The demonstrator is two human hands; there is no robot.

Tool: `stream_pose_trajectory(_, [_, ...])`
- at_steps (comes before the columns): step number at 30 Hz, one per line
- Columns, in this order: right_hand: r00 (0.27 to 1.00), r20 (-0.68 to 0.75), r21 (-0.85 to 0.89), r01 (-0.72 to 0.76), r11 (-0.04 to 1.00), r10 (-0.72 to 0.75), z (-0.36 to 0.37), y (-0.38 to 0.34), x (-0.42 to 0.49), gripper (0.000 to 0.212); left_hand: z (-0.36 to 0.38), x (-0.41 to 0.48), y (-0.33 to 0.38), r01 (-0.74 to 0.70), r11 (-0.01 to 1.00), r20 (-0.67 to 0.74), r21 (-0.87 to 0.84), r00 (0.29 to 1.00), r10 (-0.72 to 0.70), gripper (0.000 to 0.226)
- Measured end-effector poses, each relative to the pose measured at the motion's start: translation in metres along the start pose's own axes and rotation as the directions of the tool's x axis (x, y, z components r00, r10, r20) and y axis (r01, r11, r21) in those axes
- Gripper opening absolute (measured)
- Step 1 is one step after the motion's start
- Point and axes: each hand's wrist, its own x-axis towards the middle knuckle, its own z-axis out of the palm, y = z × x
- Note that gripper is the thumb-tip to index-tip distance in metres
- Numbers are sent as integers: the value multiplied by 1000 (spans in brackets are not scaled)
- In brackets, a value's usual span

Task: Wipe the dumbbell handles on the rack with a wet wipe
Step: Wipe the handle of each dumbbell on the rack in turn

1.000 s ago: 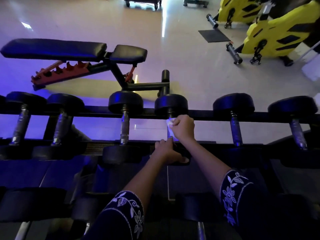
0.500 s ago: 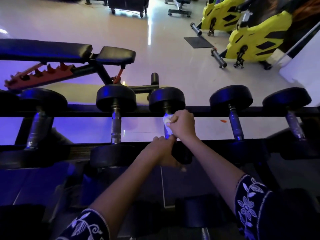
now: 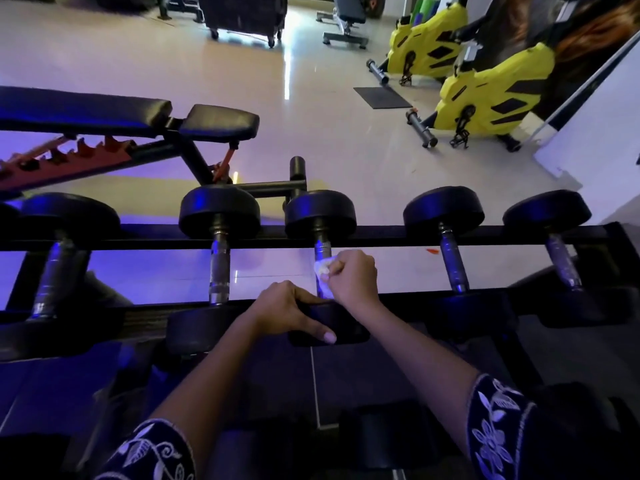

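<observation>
The right hand (image 3: 353, 278) has its fingers curled round a crumpled white wet wipe (image 3: 322, 269), wrapped about the knurled steel handle (image 3: 322, 249) of the middle black dumbbell (image 3: 320, 213) on the black metal rack (image 3: 391, 233) — the left hand (image 3: 285, 310) clasps its near rubber head (image 3: 346, 332), probably to stop it rolling.

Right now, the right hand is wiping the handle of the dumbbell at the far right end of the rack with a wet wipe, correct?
No. The head view shows the right hand wiping the middle dumbbell's handle with the wet wipe; two more dumbbells sit to its right.
</observation>
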Motion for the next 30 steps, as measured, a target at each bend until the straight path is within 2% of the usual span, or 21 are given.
stream_pose_trajectory(6, [999,-32,-26,18,999,-19,-3,-21,15,11,1,2,-5,3,986,28,-165,1000,2,58])
stream_pose_trajectory(10, [999,-33,-7,-25,1000,25,-4,-17,7,15,-1,2,-4,-2,966,48,-258,999,14,49])
stream_pose_trajectory(14, [999,14,-6,-52,999,52,-1,3,-18,7,-2,5,-8,17,953,73,-302,997,6,52])
stream_pose_trajectory(17, [999,-38,-6,-23,1000,23,2,-9,1,15,-2,8,-10,24,947,82,-321,997,3,52])
stream_pose_trajectory(19, [996,-88,46,-22,999,26,3,-20,25,12,-2,8,-10,28,939,86,-342,996,1,44])
stream_pose_trajectory(22, [994,-79,99,-63,993,71,-1,-25,42,13,-2,8,-10,34,931,87,-365,996,-2,41])
stream_pose_trajectory(27, [1000,14,-60,-7,998,7,0,-6,-4,13,-4,13,-12,57,919,119,-390,993,-11,53])
stream_pose_trajectory(30, [1000,-27,-69,6,998,-8,0,-14,8,10,-5,16,-14,84,914,137,-397,990,-32,56])
